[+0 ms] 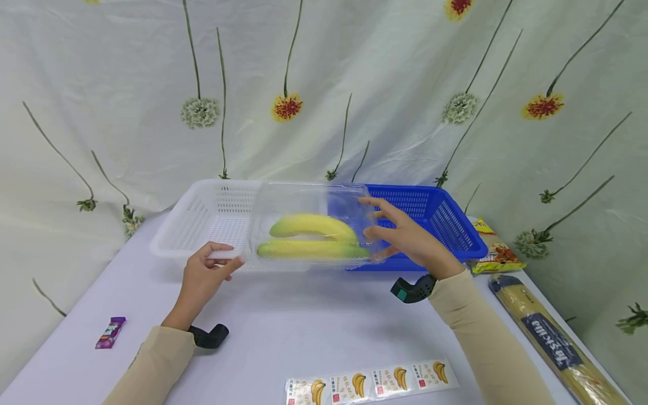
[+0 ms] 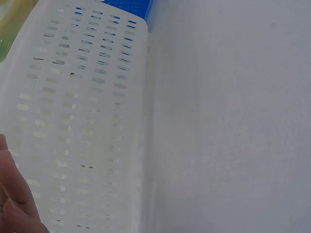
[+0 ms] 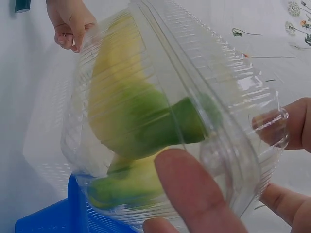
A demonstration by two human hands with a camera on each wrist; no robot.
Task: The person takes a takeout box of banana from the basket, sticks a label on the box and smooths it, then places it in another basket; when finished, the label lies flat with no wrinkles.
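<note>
Clear plastic box (image 1: 263, 225) with two bananas (image 1: 316, 225) inside, held up over white basket (image 1: 172, 225) and blue basket (image 1: 462, 230). Left hand (image 1: 206, 275) pinches its left edge, right hand (image 1: 405, 233) grips right end. Banana stickers (image 1: 373, 385) nearer on table (image 1: 304, 320), purple snack bar (image 1: 110, 333) left.
</note>
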